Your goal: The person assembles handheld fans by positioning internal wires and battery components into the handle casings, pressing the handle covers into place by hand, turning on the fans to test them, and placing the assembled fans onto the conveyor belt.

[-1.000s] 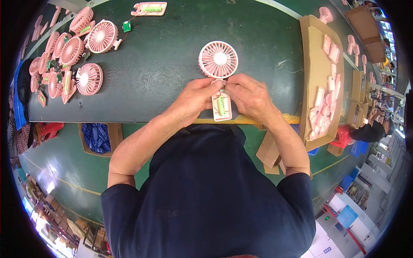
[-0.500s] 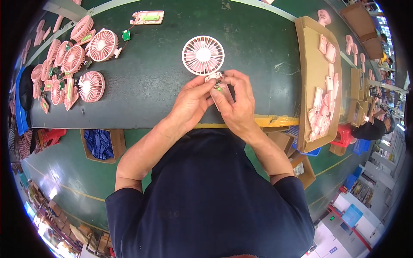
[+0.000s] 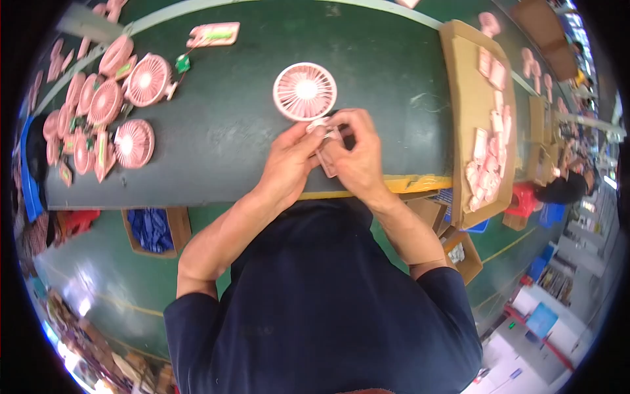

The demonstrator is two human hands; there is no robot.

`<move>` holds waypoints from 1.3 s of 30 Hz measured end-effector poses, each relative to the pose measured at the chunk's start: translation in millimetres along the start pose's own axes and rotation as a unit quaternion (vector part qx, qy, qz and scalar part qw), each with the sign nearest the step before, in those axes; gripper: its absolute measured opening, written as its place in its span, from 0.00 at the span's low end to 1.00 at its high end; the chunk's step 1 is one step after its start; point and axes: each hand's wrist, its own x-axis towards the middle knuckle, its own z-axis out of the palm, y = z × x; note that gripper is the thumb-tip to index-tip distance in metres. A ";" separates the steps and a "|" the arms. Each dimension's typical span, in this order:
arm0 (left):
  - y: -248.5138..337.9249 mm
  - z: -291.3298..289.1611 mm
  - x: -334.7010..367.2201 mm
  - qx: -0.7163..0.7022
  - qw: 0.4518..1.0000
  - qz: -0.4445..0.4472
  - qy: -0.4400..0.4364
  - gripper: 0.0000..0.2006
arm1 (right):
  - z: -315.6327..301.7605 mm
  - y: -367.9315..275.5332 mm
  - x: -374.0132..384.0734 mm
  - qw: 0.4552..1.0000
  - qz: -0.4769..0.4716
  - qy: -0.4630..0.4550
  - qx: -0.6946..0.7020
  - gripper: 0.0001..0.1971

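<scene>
Fingers of my left hand [image 3: 287, 161] and right hand [image 3: 359, 157] both grasp the pink fan handle [image 3: 327, 166], its long axis slanting from the fan head [image 3: 305, 91] toward me.

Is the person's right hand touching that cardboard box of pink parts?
Apart. The head view shows it plainly: a broad stretch of dark tabletop lies between the right hand and the cardboard box.

pink fan [image 3: 305, 91] | round, slatted, face up | on dark green tabletop [image 3: 226, 108] | handle [image 3: 327, 164] slanted, partly covered
</scene>
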 end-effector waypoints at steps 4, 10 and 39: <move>-3.8 5.1 -2.2 0.044 0.997 0.023 0.052 0.15 | 0.8 7.3 3.0 0.999 0.016 -0.047 -0.023 0.09; -4.8 -0.7 -0.4 0.044 0.999 0.023 0.020 0.14 | -39.0 -7.6 4.1 0.985 0.064 -0.149 0.062 0.14; 4.7 4.0 -2.5 -0.030 0.999 -0.001 0.027 0.14 | -85.8 19.3 15.1 0.970 0.011 0.125 0.206 0.21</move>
